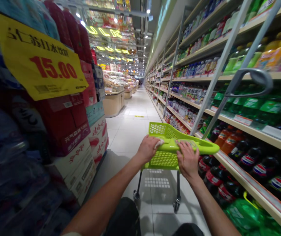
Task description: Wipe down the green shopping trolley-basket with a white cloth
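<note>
A lime-green plastic shopping cart (163,159) with mesh sides stands in front of me on dark legs with wheels. My left hand (147,149) is closed round the left end of its handle, with something white and crumpled, like a tissue (159,143), by the fingers. On the right half of the handle, my right hand (187,160) has its fingers bent over the top. A label is set into the handle between and under the hands. Through the mesh, the basket's full contents cannot be made out.
Drink shelves (255,123) with several rows of bottles run close along the right. A grey pole with a loop (251,77) slants beside them. Stacked drink cartons (80,157) under a yellow price sign (42,64) crowd the left. Tiled floor (138,108) leads past bulk-food counters (112,104).
</note>
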`<control>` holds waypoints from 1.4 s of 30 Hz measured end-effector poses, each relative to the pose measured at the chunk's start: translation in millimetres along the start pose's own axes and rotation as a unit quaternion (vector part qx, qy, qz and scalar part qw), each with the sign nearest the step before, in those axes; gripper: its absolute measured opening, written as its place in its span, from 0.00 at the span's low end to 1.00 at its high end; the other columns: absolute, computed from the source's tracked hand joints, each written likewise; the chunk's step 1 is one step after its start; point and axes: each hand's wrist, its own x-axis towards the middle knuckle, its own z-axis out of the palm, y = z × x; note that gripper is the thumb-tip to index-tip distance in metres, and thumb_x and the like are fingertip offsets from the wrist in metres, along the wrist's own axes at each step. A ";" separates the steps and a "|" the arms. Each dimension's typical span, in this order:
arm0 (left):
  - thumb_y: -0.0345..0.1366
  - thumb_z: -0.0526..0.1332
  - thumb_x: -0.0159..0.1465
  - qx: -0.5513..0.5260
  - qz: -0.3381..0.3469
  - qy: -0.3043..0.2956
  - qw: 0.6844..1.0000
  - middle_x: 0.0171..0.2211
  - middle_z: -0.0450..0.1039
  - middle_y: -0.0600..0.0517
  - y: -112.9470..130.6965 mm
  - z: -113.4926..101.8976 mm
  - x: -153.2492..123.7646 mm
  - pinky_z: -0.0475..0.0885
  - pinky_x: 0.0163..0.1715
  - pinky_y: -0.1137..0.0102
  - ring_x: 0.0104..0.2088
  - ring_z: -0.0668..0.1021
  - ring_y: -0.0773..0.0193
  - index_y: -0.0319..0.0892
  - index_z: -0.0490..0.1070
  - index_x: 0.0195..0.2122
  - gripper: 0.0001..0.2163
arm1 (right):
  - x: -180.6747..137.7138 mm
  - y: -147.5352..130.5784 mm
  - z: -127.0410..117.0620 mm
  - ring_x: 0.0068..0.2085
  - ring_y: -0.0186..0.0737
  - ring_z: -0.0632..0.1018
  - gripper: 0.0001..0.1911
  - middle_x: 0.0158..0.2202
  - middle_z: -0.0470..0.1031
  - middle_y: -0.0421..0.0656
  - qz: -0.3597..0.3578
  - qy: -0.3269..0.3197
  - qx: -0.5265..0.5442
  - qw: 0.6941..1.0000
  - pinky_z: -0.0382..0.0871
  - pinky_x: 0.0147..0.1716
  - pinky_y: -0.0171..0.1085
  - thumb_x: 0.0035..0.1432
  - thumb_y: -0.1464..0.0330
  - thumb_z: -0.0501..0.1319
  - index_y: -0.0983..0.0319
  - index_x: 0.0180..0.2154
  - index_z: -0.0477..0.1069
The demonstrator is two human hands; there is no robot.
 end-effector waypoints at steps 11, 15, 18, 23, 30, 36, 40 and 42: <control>0.33 0.55 0.58 -0.034 0.111 -0.017 0.993 0.41 0.72 0.46 60.4 19.4 -10.8 0.63 0.47 0.64 0.42 0.73 0.61 0.39 0.66 0.42 0.11 | -11.9 38.2 -20.6 0.52 0.52 0.67 0.26 0.44 0.73 0.51 -0.004 0.052 -0.005 0.999 0.48 0.50 0.58 0.59 0.57 0.39 0.63 0.41 0.70; 0.34 0.54 0.59 -0.095 0.124 -0.007 0.988 0.46 0.71 0.46 58.8 26.0 -16.1 0.59 0.52 0.61 0.46 0.71 0.61 0.39 0.65 0.45 0.13 | -20.4 27.7 -36.0 0.52 0.52 0.67 0.25 0.48 0.69 0.54 0.001 0.068 0.016 0.998 0.53 0.49 0.55 0.59 0.58 0.40 0.61 0.44 0.69; 0.34 0.52 0.60 -0.139 0.052 0.036 0.988 0.45 0.71 0.46 51.0 34.5 -21.0 0.60 0.52 0.61 0.47 0.71 0.62 0.39 0.64 0.46 0.13 | -27.2 8.2 -43.1 0.51 0.49 0.69 0.21 0.46 0.71 0.51 -0.044 0.030 0.069 0.996 0.54 0.51 0.53 0.59 0.61 0.41 0.60 0.44 0.68; 0.33 0.52 0.60 -0.190 0.059 0.060 0.978 0.47 0.70 0.46 61.8 50.4 -22.4 0.58 0.54 0.60 0.48 0.70 0.63 0.41 0.64 0.46 0.14 | -32.8 2.2 -49.6 0.52 0.47 0.68 0.18 0.42 0.74 0.46 0.013 0.038 0.106 0.994 0.51 0.53 0.55 0.59 0.64 0.44 0.61 0.40 0.69; 0.35 0.50 0.61 -0.210 0.085 0.052 0.973 0.47 0.71 0.46 50.0 71.8 -16.5 0.57 0.55 0.59 0.48 0.71 0.63 0.40 0.65 0.46 0.13 | -36.3 36.5 -70.3 0.52 0.47 0.68 0.15 0.42 0.74 0.46 0.041 0.008 0.145 0.989 0.53 0.53 0.54 0.58 0.63 0.48 0.61 0.36 0.71; 0.34 0.51 0.60 -0.203 0.082 0.053 0.974 0.47 0.70 0.46 69.9 83.4 -11.4 0.58 0.54 0.58 0.49 0.70 0.63 0.42 0.65 0.46 0.14 | -40.9 25.9 -75.6 0.55 0.50 0.64 0.16 0.48 0.69 0.47 0.073 0.003 0.050 0.996 0.51 0.52 0.58 0.58 0.62 0.48 0.60 0.40 0.70; 0.33 0.51 0.60 -0.196 0.160 0.042 0.967 0.49 0.68 0.46 85.9 87.0 -7.0 0.56 0.56 0.60 0.52 0.68 0.64 0.41 0.64 0.48 0.15 | -42.9 25.9 -75.5 0.52 0.47 0.67 0.16 0.46 0.71 0.47 0.057 0.037 0.036 0.997 0.54 0.52 0.54 0.58 0.64 0.47 0.60 0.41 0.70; 0.31 0.51 0.60 -0.183 0.114 0.041 0.976 0.49 0.69 0.46 71.9 93.3 -6.1 0.56 0.56 0.58 0.51 0.69 0.64 0.41 0.65 0.47 0.15 | -43.7 30.6 -77.4 0.52 0.46 0.67 0.16 0.46 0.71 0.47 0.064 0.038 0.037 0.997 0.56 0.52 0.52 0.59 0.65 0.47 0.61 0.42 0.69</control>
